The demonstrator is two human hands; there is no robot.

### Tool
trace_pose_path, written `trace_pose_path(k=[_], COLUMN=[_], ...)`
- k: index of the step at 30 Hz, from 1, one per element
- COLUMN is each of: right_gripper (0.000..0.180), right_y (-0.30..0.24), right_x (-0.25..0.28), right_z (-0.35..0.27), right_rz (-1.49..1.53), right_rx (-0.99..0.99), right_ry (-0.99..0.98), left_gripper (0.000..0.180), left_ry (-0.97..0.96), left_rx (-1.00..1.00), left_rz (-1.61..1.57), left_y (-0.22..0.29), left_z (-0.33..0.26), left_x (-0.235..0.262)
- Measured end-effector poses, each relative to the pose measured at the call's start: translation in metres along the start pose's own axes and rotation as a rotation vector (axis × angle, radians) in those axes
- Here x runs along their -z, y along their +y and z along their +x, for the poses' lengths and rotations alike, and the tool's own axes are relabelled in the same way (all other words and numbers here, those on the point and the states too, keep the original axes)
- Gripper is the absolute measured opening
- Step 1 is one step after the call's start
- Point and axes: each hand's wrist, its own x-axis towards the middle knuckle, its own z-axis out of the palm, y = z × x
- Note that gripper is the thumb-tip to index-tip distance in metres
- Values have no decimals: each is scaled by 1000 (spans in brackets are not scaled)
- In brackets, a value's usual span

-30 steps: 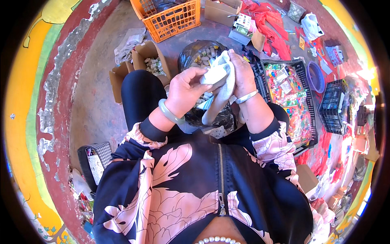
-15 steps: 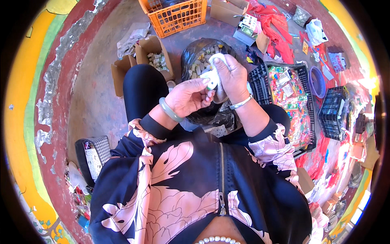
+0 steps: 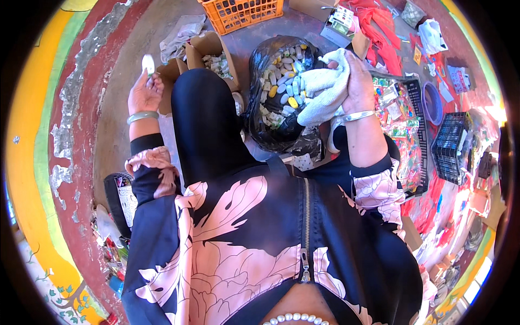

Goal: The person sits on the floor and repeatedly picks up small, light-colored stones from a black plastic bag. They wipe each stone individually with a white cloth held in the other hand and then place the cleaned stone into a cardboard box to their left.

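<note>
Out to the left, my left hand [image 3: 145, 96] is raised with a small white oval piece [image 3: 148, 64] pinched at its fingertips. The piece is bright, and its exact kind cannot be made out. My right hand [image 3: 358, 89] grips a white cloth [image 3: 325, 95], which hangs loosely to the left of the fingers. Below and beside the cloth stands a rolled-down black plastic bag [image 3: 255, 116]. Inside it lie several small oval pieces [image 3: 281, 81] in grey, yellow, white and light blue. The cloth hides part of the bag's right side.
Beyond my left knee, an open cardboard box [image 3: 196, 50] holds more small pieces. An orange crate [image 3: 244, 19] stands at the far side. To the right are a black crate [image 3: 421, 130] of colourful packets, a purple basin [image 3: 431, 103] and another black crate [image 3: 450, 146].
My left hand has swung away to the left with the white piece, parting from my right hand. The cloth has moved right with my right hand and now hangs more open.
</note>
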Motion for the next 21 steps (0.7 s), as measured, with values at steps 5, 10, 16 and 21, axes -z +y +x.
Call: trace_pose_path(k=[5,10,16,21], right_gripper=[25,25,25,23], right_y=[-13,-26,-35,-35], right_x=[22,39,60,45], right_z=[11,23,28,25], right_rz=[123,252,271,310], right_rx=[-2,-1,27,4], right_ry=[31,27,20,-73], left_gripper=[20,19,24,25], left_ry=[376,494,316,-187], left_rx=[147,135,70,-49], left_rz=[119,105,316,1050], left_y=[-32,-53,-38,6], left_z=[74,149,176,127], left_x=[95,170,106,-50])
